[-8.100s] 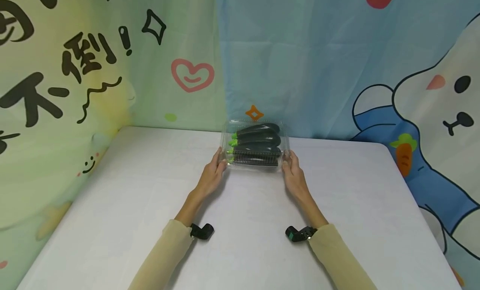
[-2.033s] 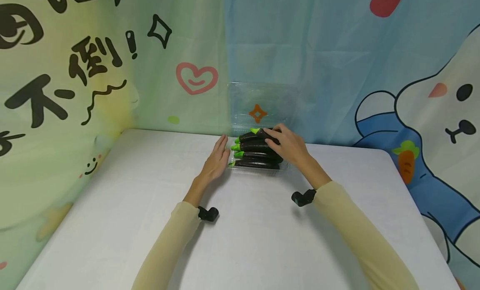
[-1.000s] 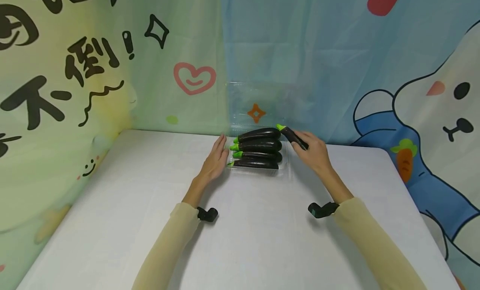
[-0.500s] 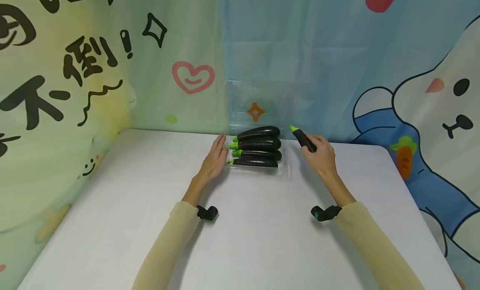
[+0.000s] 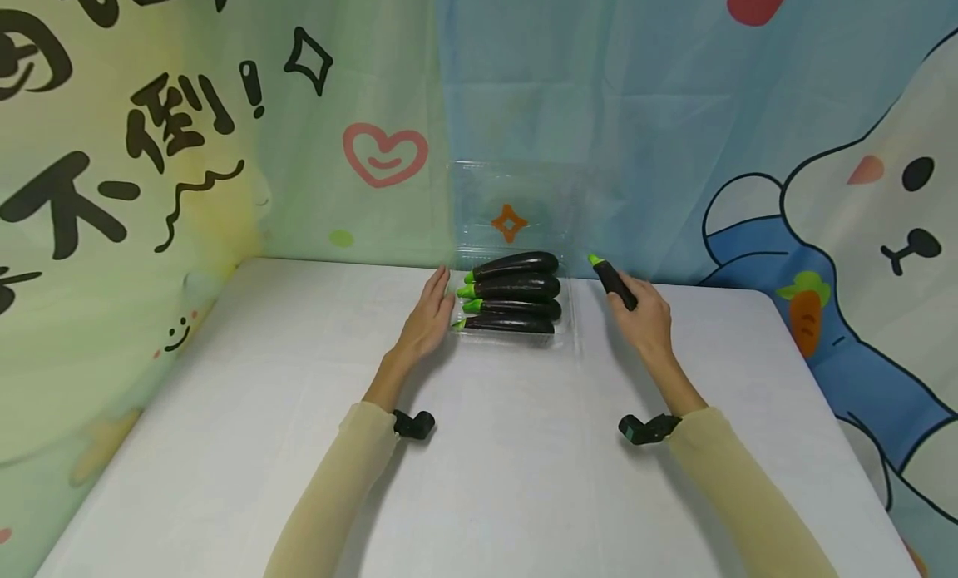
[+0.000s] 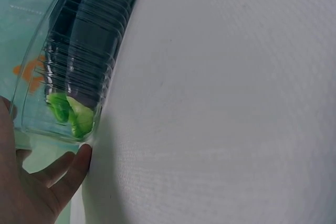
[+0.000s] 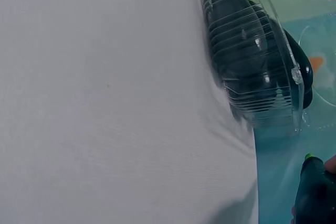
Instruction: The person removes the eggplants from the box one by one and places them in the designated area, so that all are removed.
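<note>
A clear plastic clamshell box [image 5: 567, 322] sits at the back middle of the table, its see-through lid [image 5: 542, 191] standing up against the backdrop. Several dark eggplants [image 5: 516, 289] with green stem ends lie side by side in it. My left hand [image 5: 427, 320] rests along the box's left side, fingers extended; in the left wrist view its fingertips [image 6: 84, 156] are right at the lower corner. To the right of the box, my right hand [image 5: 648, 318] grips another eggplant [image 5: 612, 282], green end pointing up and away. The right wrist view shows only part of this eggplant [image 7: 313, 195].
A white cloth [image 5: 494, 461] covers the table. Behind it hangs a printed fabric backdrop [image 5: 644, 145], meeting the table's back edge close to the box. Black wrist cameras [image 5: 414, 425] are strapped at both cuffs.
Earlier both hands held the closed box; then its lid stood open. My right hand has taken the top eggplant out and moved it rightward, slowing lately. My left hand stays at the box's side.
</note>
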`<act>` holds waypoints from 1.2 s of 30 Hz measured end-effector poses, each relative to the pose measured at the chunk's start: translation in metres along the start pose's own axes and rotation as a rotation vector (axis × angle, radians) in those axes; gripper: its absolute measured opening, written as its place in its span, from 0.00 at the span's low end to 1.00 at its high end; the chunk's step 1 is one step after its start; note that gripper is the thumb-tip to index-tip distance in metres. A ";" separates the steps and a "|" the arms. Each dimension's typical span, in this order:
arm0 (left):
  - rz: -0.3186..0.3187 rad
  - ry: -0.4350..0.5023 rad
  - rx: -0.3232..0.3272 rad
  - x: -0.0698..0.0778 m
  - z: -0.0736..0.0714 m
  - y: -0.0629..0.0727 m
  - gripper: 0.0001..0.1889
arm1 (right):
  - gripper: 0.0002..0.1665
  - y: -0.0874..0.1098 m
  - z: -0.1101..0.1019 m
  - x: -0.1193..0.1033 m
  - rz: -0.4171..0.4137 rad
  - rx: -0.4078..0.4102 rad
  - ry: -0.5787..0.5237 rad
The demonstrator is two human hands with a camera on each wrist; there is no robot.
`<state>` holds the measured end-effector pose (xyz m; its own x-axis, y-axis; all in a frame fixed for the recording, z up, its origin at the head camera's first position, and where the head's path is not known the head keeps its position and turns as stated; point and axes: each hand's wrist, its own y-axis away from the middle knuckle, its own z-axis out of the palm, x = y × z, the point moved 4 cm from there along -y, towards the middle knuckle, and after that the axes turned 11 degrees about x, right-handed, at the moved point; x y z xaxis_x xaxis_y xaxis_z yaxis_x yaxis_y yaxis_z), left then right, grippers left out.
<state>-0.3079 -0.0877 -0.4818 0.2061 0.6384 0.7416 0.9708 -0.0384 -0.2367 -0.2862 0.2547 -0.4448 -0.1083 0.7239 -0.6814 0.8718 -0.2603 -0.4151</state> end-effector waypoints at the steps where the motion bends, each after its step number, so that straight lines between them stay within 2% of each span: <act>1: 0.001 0.000 -0.001 0.000 0.000 0.000 0.30 | 0.28 0.001 0.000 0.001 0.005 0.002 -0.001; 9: -0.001 0.002 0.003 0.000 0.000 -0.001 0.30 | 0.27 0.004 0.005 0.003 0.046 0.020 0.017; 16: -0.002 0.006 0.008 -0.001 0.001 -0.001 0.29 | 0.30 0.007 0.009 0.006 0.097 0.007 0.011; 30: 0.012 0.000 0.001 0.000 0.000 -0.002 0.30 | 0.28 0.012 0.019 0.015 0.100 0.065 0.025; 36: 0.009 0.001 0.007 0.000 0.000 -0.002 0.29 | 0.26 0.015 0.022 0.014 0.115 0.068 -0.014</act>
<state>-0.3094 -0.0878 -0.4813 0.2147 0.6372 0.7402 0.9681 -0.0387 -0.2474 -0.2857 0.2464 -0.4736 -0.0166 0.6783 -0.7346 0.8443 -0.3841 -0.3737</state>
